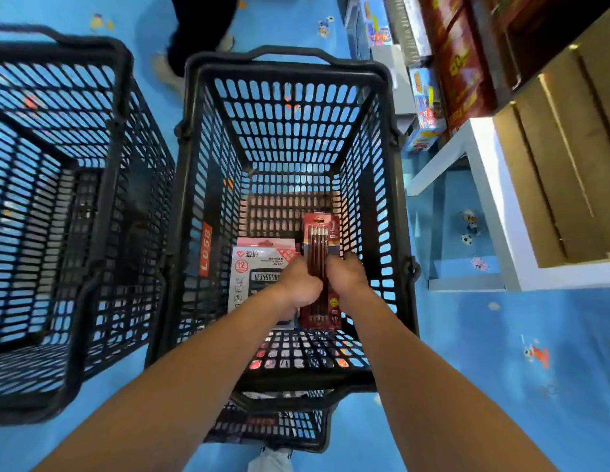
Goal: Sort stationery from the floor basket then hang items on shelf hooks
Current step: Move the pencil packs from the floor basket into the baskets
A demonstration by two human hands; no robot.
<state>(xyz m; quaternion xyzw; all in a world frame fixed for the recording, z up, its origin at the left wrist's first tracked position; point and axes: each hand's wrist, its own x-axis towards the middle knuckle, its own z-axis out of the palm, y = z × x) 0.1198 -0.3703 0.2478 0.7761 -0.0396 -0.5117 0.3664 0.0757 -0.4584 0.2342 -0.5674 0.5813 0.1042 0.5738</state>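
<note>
A black mesh floor basket [286, 68] stands on the blue floor below me. Inside it, both hands reach down to a red pack of pencils [318, 243]. My left hand [296, 286] grips the pack's left edge and my right hand [346, 275] grips its right edge. The pack lies lengthwise, its top end pointing away from me. A white boxed calculator [252, 264] lies flat on the basket's bottom to the left of the pack, partly covered by my left hand.
A second black mesh basket [92, 49] stands close on the left. A white shelf unit [491, 206] with brown boxes and colourful toy boxes [426, 107] runs along the right. Another person's legs [198, 35] stand beyond the baskets. My shoe [271, 459] shows below.
</note>
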